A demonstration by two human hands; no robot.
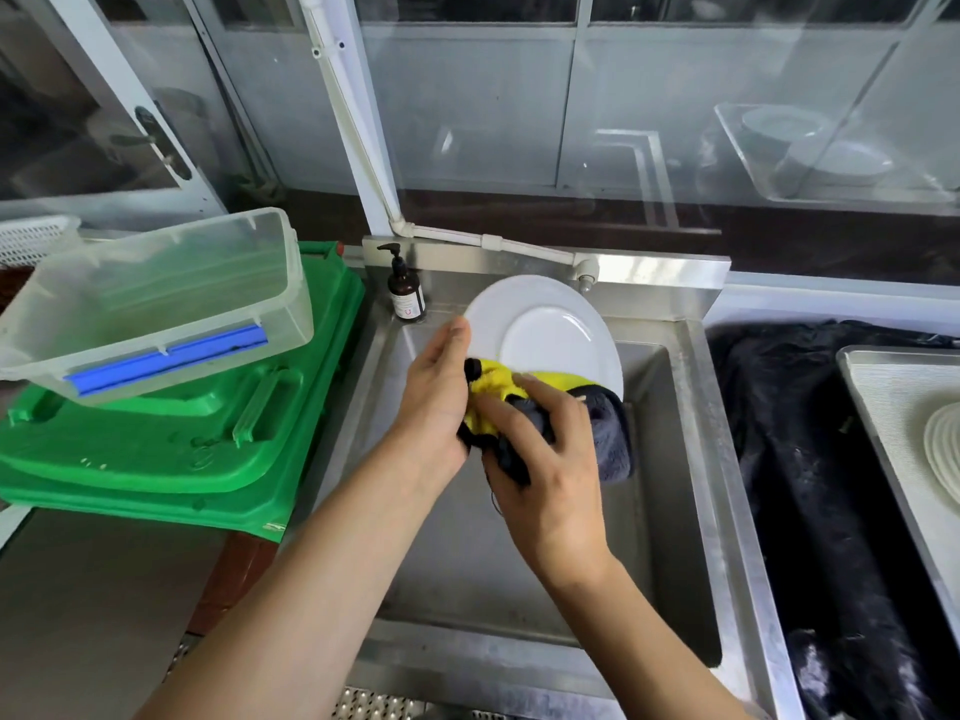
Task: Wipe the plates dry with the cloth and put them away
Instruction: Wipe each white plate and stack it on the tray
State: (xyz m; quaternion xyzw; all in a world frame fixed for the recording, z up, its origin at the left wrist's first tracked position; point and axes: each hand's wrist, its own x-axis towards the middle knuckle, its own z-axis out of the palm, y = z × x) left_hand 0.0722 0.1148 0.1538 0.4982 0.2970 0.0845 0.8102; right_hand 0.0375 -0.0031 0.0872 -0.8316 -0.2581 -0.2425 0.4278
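A stainless-steel sink point(691, 491) fills the middle of a kitchen counter, its deep square basin directly below the camera. Two bare forearms reach in over its front rim. The right hand point(540, 459) has its fingers curled over a bunched yellow-and-dark-grey microfibre cloth point(608, 433), gripping it and pressing it to the lower edge of a round white ceramic plate point(550, 330). The left hand point(434, 402) holds that plate by its left rim, thumb on the front face, fingers behind (they are hidden by the plate and the cloth). The plate stands tilted on edge above the basin, its face turned to the camera.

On the left lies a green moulded plastic lid point(156, 459), and a clear plastic tub with a blue strip point(156, 309) sits tipped on top of it. On the right a dark cloth point(810, 485) covers the counter, with a metal tray point(893, 423) on it carrying a stack of off-white plates point(943, 454) at the frame's edge.

At the sink's back left corner stands a brown pump bottle point(406, 291); its pale label bears print too small to read. A white pipe point(358, 148) runs down to a tap point(584, 270) behind the plate. Beyond it are glass panels in pale frames.
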